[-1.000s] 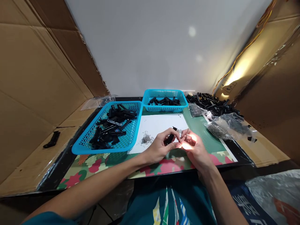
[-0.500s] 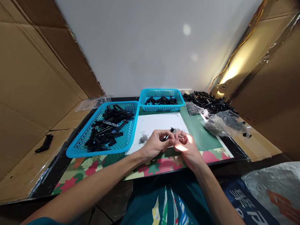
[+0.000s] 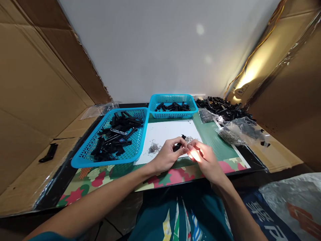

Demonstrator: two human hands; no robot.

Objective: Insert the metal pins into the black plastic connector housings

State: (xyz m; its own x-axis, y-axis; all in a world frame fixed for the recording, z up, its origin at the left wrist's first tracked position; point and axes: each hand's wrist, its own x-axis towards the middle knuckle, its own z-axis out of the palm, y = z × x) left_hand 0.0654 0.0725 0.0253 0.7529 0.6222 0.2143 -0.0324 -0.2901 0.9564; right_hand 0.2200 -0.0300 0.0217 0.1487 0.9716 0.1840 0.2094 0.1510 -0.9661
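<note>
Green work mat point(image 3: 217, 140) with a camouflage-patterned near border, spread beneath the items on the bench.
Large blue perforated basket point(image 3: 137, 144), on the left, loaded with black plastic components point(image 3: 120, 129).
White sheet point(image 3: 167, 130), flat on the mat, right of that basket.
Small blue perforated basket point(image 3: 173, 115), beyond the sheet, holding black pieces point(image 3: 174, 107).
Loose heap of black plastic parts point(image 3: 223, 108), right of the small basket.
Front clear bag point(image 3: 242, 130), with tiny metal pieces, just beside the heap on its near side.
Rear clear bag point(image 3: 206, 115), smaller, similarly filled, between the small basket and the front bag.
Right hand point(image 3: 207, 160): fingertips drawn narrowly together and meeting those of the left; whether they pinch anything cannot be told.
Left hand point(image 3: 168, 156): fingers curled around a part, thumb and forefinger close together.
Stray black component point(image 3: 49, 153), on cardboard at far left.
Left wire pile point(image 3: 154, 148), on the sheet, near the left hand.
Right wire pile point(image 3: 191, 138), partly hidden, just beyond the fingertips.
Black plastic part point(image 3: 177, 146), in the left hand, over the sheet; its far end protrudes past the fingers.
</note>
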